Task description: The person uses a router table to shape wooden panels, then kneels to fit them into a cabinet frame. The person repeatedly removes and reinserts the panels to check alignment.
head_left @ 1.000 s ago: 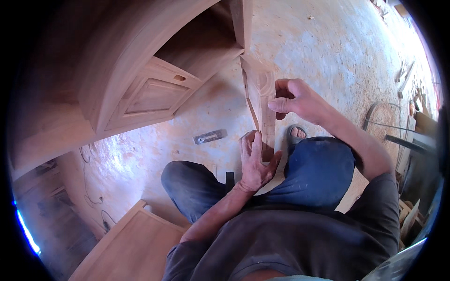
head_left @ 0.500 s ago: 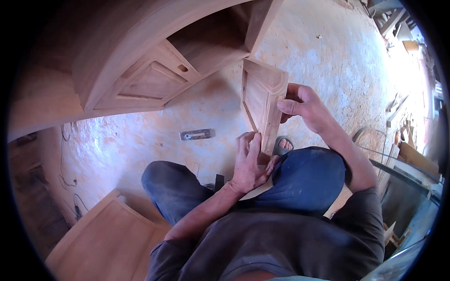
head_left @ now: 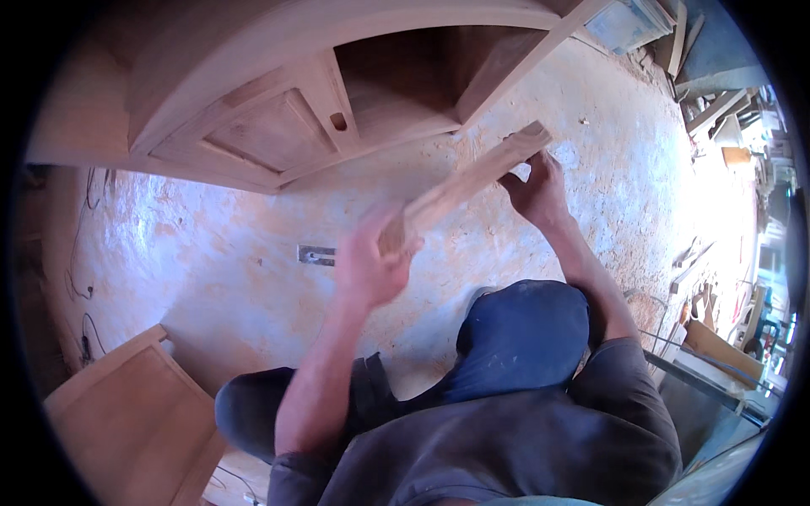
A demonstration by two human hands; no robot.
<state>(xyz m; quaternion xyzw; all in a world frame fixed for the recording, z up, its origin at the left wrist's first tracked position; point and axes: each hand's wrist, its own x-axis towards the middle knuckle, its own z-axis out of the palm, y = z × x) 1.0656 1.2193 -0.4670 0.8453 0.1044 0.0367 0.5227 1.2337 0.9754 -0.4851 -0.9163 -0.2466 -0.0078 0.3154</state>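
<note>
Workpiece: one pale brown, straight-edged wooden piece (head_left: pixel 472 184), presented to me narrow side up; its broad face is hidden.
Workpiece location: between both hands, over the floor, just outside the lower right corner of the cabinet opening, slanting up to the right.
Left hand (head_left: pixel 371 263): fingers and thumb wrapped around the near end; motion blur hides the exact fingertip contact.
Right hand (head_left: pixel 537 190): appears clamped on the far end between thumb and fingers; I cannot tell how firmly.
Handling advice: I would keep both ends supported, turn them at the same rate, and hold the far end clear of the cabinet's lower front edge. A firm, even grip should limit twisting.
Cabinet count: one unpainted pale wooden cabinet with a curved front rail (head_left: pixel 253 76), one framed wooden door with an oval cutout (head_left: pixel 278 139), one dark open compartment (head_left: pixel 401 84).
Floor count: one grey slotted metal plate (head_left: pixel 316 255) on the mottled pale floor (head_left: pixel 253 295), beside the left hand in view; one broad brown wooden panel (head_left: pixel 126 413) at lower left.
</note>
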